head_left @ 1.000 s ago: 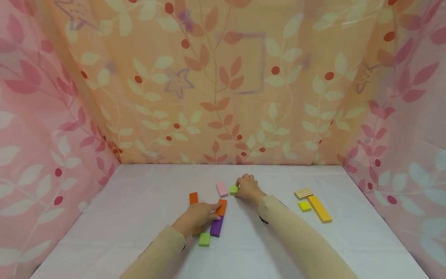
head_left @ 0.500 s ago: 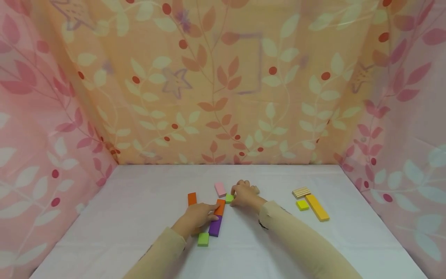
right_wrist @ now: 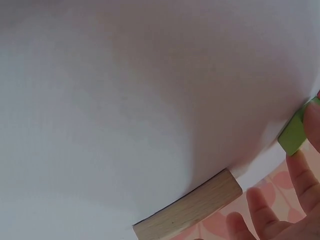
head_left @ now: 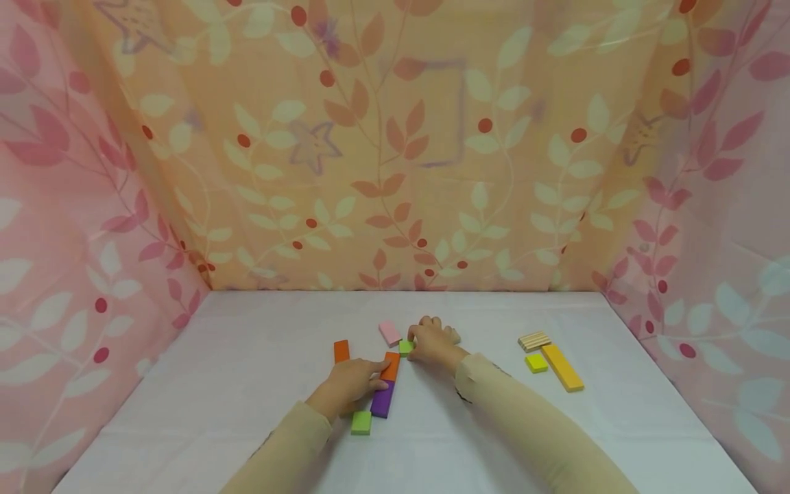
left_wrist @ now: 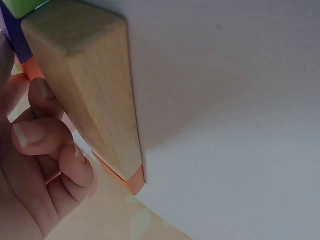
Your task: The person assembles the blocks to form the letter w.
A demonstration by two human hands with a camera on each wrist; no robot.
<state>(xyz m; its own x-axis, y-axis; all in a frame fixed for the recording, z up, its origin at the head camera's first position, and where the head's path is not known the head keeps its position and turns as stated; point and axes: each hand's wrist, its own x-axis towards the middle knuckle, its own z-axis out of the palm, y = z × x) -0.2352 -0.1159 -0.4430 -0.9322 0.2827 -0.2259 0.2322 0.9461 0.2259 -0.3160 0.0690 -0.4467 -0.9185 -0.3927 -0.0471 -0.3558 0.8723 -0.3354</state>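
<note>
My right hand (head_left: 432, 342) pinches a small green block (head_left: 405, 348) between thumb and index finger. It is near the far end of an orange block (head_left: 391, 366) and close to a pink block (head_left: 390, 333). A purple block (head_left: 382, 400) lies end to end with that orange one. My left hand (head_left: 352, 385) rests its extended index finger on the orange block and its thumb on the purple block. Its other fingers are curled beside a plain wooden block (left_wrist: 95, 85). Another orange block (head_left: 341, 351) continues that line, and a second green block (head_left: 361, 422) lies near the purple one.
Another wooden block (right_wrist: 192, 207) lies beyond my right hand, mostly hidden in the head view. To the right are a striped wooden piece (head_left: 534, 341), a yellow block (head_left: 536, 363) and a long amber block (head_left: 562, 368). Patterned cloth (head_left: 395, 206) walls the white table (head_left: 259, 343).
My right hand has brought the green block left and nearer, toward the orange block's far end. A wooden block now shows past that hand. The left hand has stayed in place.
</note>
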